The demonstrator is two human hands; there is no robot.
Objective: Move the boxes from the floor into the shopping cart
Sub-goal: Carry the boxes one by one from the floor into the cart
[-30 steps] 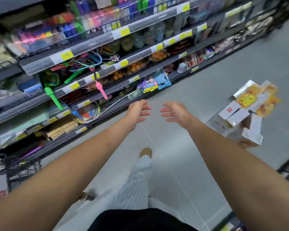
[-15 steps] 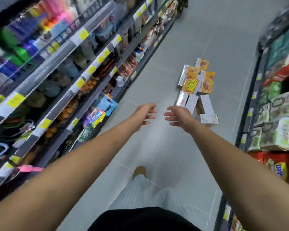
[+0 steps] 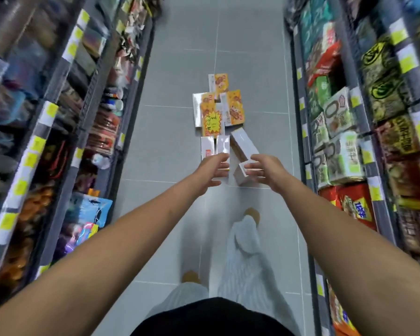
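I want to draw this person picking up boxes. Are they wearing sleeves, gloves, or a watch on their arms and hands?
No. Both arms are bare all the way down, with no sleeves showing. The left hand and right hand have no gloves, and no watch, bracelet or ring can be seen, though the picture is a little blurry. Lower down the person wears a dark top and pale striped trousers.

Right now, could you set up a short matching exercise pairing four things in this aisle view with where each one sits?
Things:
1. left hand
2. right hand
3. orange box with the yellow starburst sticker
4. green and white packages

Places:
A. on the shelves at the right side of the aisle
B. flat on the floor, in the middle of the pile
C. reaching in front of the upright white boxes
D. reaching in front of the small white box at the pile's near right

Pairs: 1-C, 2-D, 3-B, 4-A
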